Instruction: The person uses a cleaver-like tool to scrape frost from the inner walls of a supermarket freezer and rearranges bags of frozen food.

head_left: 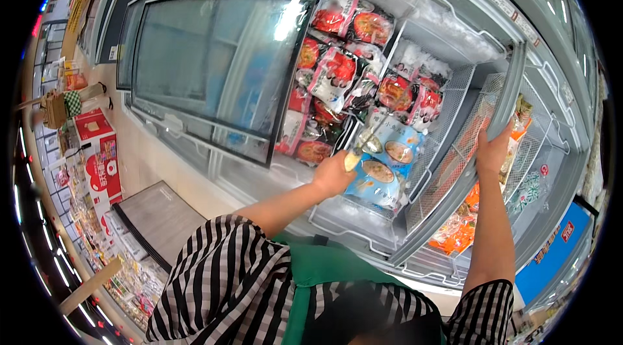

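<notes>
My left hand (334,175) is closed around a tool with a pale yellow handle end (352,162); its thin far part reaches over the bags and its kind is hard to make out. Below it, blue bags of frozen food (379,173) lie in a wire basket of the chest freezer. My right hand (493,148) grips the grey frame bar (464,179) that crosses the freezer. Red, black and white bags (334,75) fill the basket on the left, and more red bags (410,95) lie beyond the blue ones.
A framed glass lid (217,62) covers the freezer's left part. Frost (448,17) coats the far inner wall. Right of the bar are orange bags (457,231) in wire baskets. A grey-topped box (159,218) and a red display (100,157) stand on the floor at left.
</notes>
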A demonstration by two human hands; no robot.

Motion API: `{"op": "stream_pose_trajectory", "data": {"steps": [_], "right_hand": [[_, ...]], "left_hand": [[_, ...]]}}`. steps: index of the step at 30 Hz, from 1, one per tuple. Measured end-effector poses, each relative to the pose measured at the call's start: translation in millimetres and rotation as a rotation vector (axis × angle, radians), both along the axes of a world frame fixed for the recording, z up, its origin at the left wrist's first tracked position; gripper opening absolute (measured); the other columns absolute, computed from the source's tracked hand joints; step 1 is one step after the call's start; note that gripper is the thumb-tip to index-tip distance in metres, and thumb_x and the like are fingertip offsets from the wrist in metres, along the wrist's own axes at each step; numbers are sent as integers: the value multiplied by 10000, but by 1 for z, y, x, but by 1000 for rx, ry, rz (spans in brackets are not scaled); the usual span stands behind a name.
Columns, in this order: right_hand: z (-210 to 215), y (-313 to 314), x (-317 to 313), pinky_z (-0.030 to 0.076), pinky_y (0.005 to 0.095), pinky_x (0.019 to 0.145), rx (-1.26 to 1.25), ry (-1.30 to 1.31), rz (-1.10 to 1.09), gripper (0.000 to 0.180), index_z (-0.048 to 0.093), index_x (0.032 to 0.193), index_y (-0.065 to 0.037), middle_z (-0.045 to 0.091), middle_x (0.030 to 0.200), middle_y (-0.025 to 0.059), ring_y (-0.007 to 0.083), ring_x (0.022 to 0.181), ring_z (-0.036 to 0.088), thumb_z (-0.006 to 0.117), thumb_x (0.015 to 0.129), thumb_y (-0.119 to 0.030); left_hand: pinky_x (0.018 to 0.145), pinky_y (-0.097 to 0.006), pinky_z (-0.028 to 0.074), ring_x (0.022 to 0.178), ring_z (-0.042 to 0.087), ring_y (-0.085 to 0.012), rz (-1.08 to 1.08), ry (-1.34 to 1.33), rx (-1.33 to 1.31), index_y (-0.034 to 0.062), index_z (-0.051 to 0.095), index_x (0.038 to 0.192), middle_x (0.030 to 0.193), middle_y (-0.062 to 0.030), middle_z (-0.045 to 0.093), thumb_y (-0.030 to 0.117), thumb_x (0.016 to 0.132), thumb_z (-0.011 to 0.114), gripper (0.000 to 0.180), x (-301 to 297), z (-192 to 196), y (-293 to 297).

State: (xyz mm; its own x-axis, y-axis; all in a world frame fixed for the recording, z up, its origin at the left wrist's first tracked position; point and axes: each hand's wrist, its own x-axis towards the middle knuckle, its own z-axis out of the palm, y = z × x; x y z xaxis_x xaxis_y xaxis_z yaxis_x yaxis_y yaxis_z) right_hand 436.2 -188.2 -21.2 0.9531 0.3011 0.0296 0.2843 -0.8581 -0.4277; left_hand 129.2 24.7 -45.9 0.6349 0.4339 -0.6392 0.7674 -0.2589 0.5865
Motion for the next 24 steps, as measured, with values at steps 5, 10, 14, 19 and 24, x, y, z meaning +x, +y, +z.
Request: {"op": "stream_pose_trajectory", "data": {"steps": [5, 10, 14, 19, 24], "right_hand": [[4, 3, 0, 328, 397, 1009, -28, 23, -10, 782, 168, 1385, 25, 353, 1346, 265, 386, 1220, 393, 617, 779, -179], [1, 1, 3, 331, 388, 1004, -54, 24, -4, 770, 165, 1386, 24, 350, 1352, 258, 379, 1222, 395, 604, 788, -186], [5, 5, 0, 341, 391, 990, -35, 60, -16, 767, 162, 1388, 22, 363, 1344, 259, 383, 1209, 410, 592, 785, -178], [5, 3, 0, 353, 403, 978, -4, 25, -6, 773, 164, 1392, 11, 392, 1319, 262, 396, 1190, 424, 593, 780, -186], [5, 5, 0, 342, 407, 999, -23, 35, -49, 784, 179, 1389, 12, 365, 1341, 260, 393, 1205, 407, 608, 761, -178]], "left_hand": [[758, -456, 466, 863, 587, -396, 7, -1, -111, 8, 527, 990, 884, -234, 617, 224, 708, 625, 369, -27, 4, -33], [758, -440, 470, 857, 590, -397, 8, 53, -184, -15, 527, 984, 877, -242, 616, 211, 706, 649, 379, -40, 8, -46], [753, -426, 469, 861, 583, -405, 12, 80, -175, -7, 540, 987, 862, -234, 618, 204, 706, 655, 370, -44, 7, -44], [769, -446, 468, 873, 585, -401, 5, 96, -187, -29, 523, 989, 890, -247, 615, 225, 699, 662, 410, -38, 12, -33], [775, -448, 464, 884, 579, -404, 70, 88, -223, -33, 521, 1001, 906, -251, 609, 220, 693, 650, 420, -35, 3, -25]]}}
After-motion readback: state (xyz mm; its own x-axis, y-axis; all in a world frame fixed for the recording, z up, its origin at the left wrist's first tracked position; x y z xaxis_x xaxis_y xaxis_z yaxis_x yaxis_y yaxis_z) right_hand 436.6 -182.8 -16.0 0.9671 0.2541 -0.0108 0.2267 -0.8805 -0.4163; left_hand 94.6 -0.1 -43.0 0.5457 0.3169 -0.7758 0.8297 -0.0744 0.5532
